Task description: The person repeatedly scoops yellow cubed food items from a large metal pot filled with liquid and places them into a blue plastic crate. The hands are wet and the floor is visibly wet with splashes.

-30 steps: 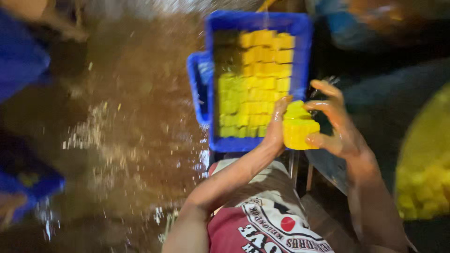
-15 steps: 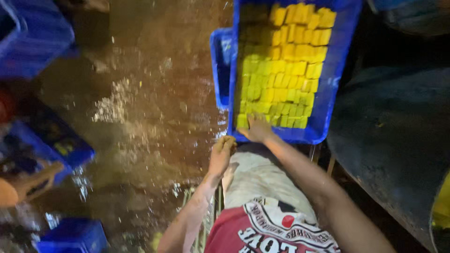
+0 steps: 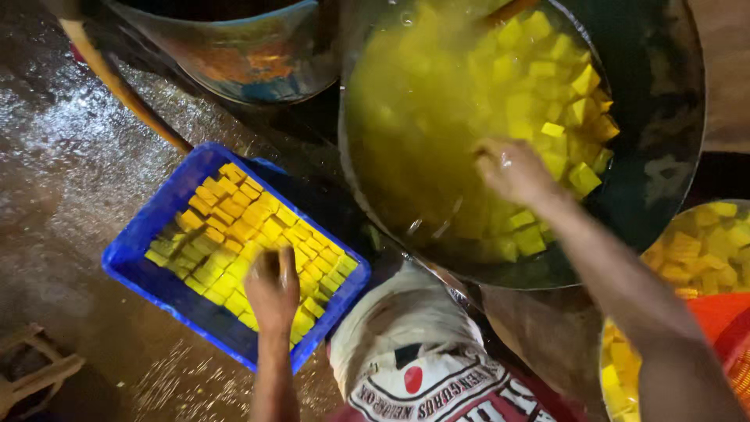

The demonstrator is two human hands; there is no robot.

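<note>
The yellow blocks (image 3: 250, 242) lie in tidy rows inside a blue crate (image 3: 137, 254), which stands on a wet, dark floor (image 3: 70, 172) that shines under the light. The left hand (image 3: 272, 291) rests on the blocks near the front edge of the crate, fingers bent down — whether it grips a block or only touches them, I cannot tell. The right hand (image 3: 512, 170) is dipped in a big dark pan (image 3: 664, 133) full of yellow liquid, where more yellow cubes (image 3: 558, 86) float; its fingers are curled at the surface among the cubes, and what they hold is hidden. The pan is just beside the crate, behind it and to the right. A blue tub (image 3: 234, 47) stands behind the crate, and a tray of yellow pieces (image 3: 703, 250) is at the right edge — open floor shows only to the left.
</note>
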